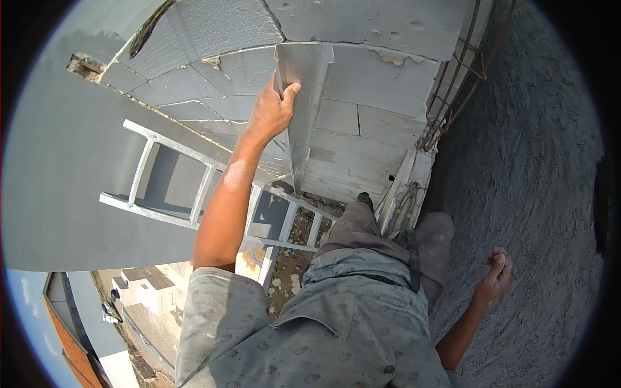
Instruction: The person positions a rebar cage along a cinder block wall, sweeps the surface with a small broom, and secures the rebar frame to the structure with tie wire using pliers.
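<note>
One hand, the left, closes around the near edge of a long metal channel, thumb laid over the rim. The channel lies lengthwise along the pale block wall. The right hand hangs well apart, fingers curled in toward the thumb; I cannot tell whether it holds anything. Rough grey surface spreads beyond it. Bare rebar edges the wall, and a metal ladder passes beneath the left forearm.

Head view | text: none legible | labels, brands: none legible | numbers, signs: none legible
</note>
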Motion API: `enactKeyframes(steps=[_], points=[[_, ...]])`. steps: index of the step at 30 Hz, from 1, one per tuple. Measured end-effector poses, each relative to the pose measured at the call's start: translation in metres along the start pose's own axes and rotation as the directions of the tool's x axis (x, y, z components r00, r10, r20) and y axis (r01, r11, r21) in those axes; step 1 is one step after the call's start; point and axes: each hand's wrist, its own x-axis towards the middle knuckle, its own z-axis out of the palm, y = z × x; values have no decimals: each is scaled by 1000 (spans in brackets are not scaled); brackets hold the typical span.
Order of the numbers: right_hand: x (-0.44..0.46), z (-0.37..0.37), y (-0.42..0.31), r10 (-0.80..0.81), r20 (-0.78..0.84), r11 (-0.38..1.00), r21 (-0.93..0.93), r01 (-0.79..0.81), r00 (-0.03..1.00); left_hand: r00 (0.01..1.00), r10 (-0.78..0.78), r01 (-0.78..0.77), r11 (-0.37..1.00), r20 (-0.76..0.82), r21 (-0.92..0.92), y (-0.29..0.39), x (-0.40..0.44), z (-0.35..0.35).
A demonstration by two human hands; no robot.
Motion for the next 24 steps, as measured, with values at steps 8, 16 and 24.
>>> enactKeyframes(steps=[8, 16, 24], points=[[16, -9, -20, -32, 55, 999, -8, 32, 998, 998, -68, 68, 997, 10, -28, -71, 6, -97], [-1, -6, -26, -14, -18, 997, -78, 13, 1000, 861, -403, 407, 912, -309, -54, -219, 11, -257], [-1, -13, -27, 60, -43, 998, -9, -61, 997, 181, -784, 416, 609, -594, -676, -234, 35, -310]])
